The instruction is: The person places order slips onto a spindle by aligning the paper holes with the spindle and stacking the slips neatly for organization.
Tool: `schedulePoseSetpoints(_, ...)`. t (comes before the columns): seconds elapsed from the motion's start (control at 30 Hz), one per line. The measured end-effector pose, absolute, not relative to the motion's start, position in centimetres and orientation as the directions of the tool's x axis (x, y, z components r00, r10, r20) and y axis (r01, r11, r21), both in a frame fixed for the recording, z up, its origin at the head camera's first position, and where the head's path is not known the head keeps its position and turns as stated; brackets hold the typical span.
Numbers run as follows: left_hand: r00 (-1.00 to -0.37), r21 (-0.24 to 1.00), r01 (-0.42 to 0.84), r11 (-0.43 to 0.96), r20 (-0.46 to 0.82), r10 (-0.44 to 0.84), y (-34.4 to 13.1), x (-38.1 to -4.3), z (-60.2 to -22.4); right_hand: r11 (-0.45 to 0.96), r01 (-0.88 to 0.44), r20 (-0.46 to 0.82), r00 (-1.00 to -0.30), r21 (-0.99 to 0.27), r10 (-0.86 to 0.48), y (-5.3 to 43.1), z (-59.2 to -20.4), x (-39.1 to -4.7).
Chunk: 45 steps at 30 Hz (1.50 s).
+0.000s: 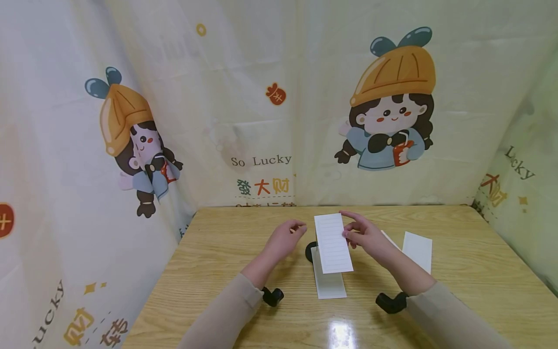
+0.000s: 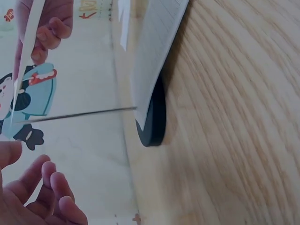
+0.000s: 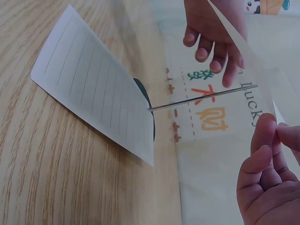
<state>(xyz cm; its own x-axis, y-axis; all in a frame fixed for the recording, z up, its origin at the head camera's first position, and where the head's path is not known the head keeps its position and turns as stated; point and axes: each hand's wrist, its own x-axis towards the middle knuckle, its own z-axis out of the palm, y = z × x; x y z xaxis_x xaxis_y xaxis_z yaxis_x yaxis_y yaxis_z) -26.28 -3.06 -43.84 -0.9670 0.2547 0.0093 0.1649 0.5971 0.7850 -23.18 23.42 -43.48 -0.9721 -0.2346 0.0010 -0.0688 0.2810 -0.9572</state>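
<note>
A lined paper slip (image 1: pixel 333 245) is pinched at its right edge between thumb and fingers of my right hand (image 1: pixel 364 235). It is at the tip of a thin metal spike (image 3: pixel 201 98); whether the tip has pierced it, I cannot tell. That spike rises from a round black base (image 2: pixel 157 122). Lower down, another lined slip (image 3: pixel 98 84) is threaded on the spike and lies tilted over the base, partly hidden in the head view. My left hand (image 1: pixel 285 237) hovers left of the held slip, fingers loosely bent and holding nothing.
To the right, partly behind my right forearm, lie a white slip (image 1: pixel 417 249) and another pale paper piece (image 1: pixel 390 238). Black wrist mounts (image 1: pixel 273 296) stick out near both cuffs. A printed curtain (image 1: pixel 244 121) hangs behind the wooden table (image 1: pixel 209 271).
</note>
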Motion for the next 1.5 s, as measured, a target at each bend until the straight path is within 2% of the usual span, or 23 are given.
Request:
schedulePoseSetpoints(0.47,-0.973,0.88,0.119,0.459,0.012,0.23,-1.3,-26.5,-42.9,0.233,-0.076,0.019,-0.971,-0.969,-0.236,22.8,-43.7,-23.7)
schedulePoseSetpoints(1.5,-0.98,0.884,0.085,0.461,-0.009,0.198,-0.1,-26.7,-42.5,0.226,-0.058,0.001,-0.97,-0.972,-0.243,22.1,-44.0,-23.7)
